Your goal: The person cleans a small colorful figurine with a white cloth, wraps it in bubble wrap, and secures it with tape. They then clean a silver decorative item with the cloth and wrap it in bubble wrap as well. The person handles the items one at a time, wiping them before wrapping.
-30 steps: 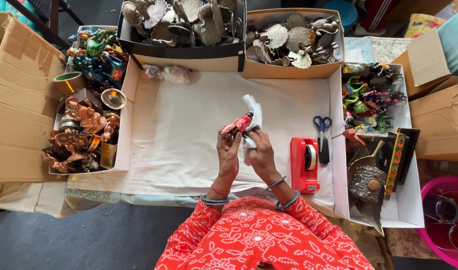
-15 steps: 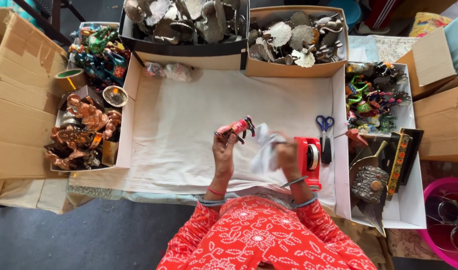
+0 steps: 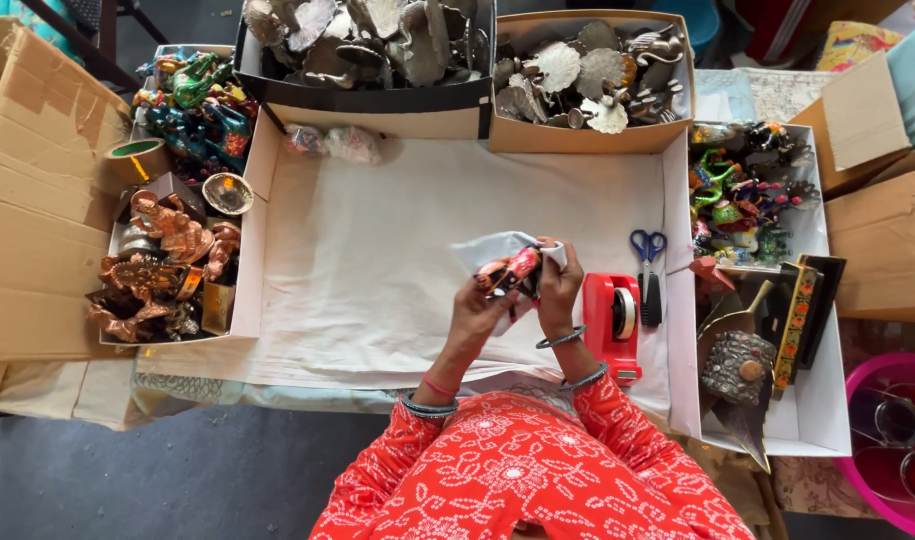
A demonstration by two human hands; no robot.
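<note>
Red-orange garment with white floral dot pattern being worn, sleeves reaching to forearms. Left hand (image 3: 474,312): thin pink band being worn at wrist, dark grey bangle lower down at sleeve edge. Right hand (image 3: 559,283): two grey metal bangles being worn, one at wrist, one nearer sleeve.

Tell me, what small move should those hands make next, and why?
Probably fold the white sheet over the red figurine. Both the left hand and the right hand hold them together, and the figurine is only partly covered.
</note>
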